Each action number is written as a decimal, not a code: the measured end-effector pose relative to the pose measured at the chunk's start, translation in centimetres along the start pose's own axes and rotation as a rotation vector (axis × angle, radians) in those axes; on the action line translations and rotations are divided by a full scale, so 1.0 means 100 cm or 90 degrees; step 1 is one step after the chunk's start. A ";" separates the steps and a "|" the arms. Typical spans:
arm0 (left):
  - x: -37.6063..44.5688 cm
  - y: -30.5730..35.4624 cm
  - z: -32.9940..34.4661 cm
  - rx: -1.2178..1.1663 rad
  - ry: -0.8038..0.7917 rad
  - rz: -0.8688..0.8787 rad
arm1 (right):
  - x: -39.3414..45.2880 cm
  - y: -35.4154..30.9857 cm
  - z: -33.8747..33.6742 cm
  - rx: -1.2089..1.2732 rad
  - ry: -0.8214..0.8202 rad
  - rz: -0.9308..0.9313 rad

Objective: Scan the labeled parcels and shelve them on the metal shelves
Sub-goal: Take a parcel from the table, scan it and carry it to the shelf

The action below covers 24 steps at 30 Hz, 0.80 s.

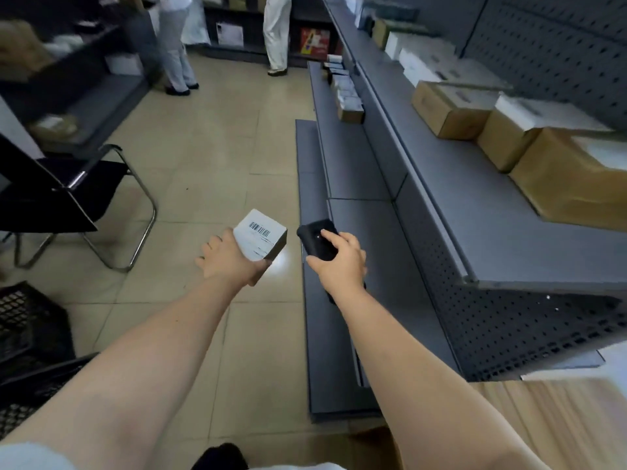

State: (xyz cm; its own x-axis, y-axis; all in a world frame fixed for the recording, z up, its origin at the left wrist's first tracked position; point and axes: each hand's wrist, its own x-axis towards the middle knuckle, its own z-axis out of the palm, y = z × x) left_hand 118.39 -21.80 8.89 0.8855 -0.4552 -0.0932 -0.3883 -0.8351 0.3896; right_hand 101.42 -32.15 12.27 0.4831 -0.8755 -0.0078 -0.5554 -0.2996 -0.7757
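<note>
While the left hand (pixel 230 256) is gripping a small white parcel (pixel 261 234) from below, barcode label facing up, the right hand (pixel 339 262) is curling around a black handheld scanner (pixel 317 237), index finger lying on its top face, at three o'clock of the box and just apart from it. Judging by the one-handed hold, the parcel is probably handling light and stiff; its square cardboard corners are offering the surest purchase, with the label side best left uncovered for the scan. Metal shelves (pixel 492 225) are running along the right, from one to four o'clock of the hands, brown cartons (pixel 448 110) crowding the back of the upper tier while its front strip is lying bare. A black chair (pixel 68 195) is standing at nine o'clock, a dark crate (pixel 30 320) at eight, tiled floor (pixel 210 147) stretching open ahead.
</note>
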 end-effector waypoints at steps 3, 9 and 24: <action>0.061 0.001 -0.002 0.008 0.001 0.014 | 0.048 -0.021 0.029 0.007 0.029 0.015; 0.211 0.017 -0.024 0.036 0.005 0.116 | 0.156 -0.067 0.085 0.041 0.100 0.059; 0.538 0.112 -0.057 0.020 -0.021 0.242 | 0.452 -0.189 0.166 -0.009 0.187 0.059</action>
State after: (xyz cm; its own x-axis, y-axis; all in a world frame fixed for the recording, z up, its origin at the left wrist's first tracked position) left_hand 163.15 -53.88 13.45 0.6681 -0.7437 0.0234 -0.6959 -0.6133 0.3737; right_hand 144.97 -59.81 16.12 0.2148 -0.9708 0.1067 -0.5985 -0.2171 -0.7711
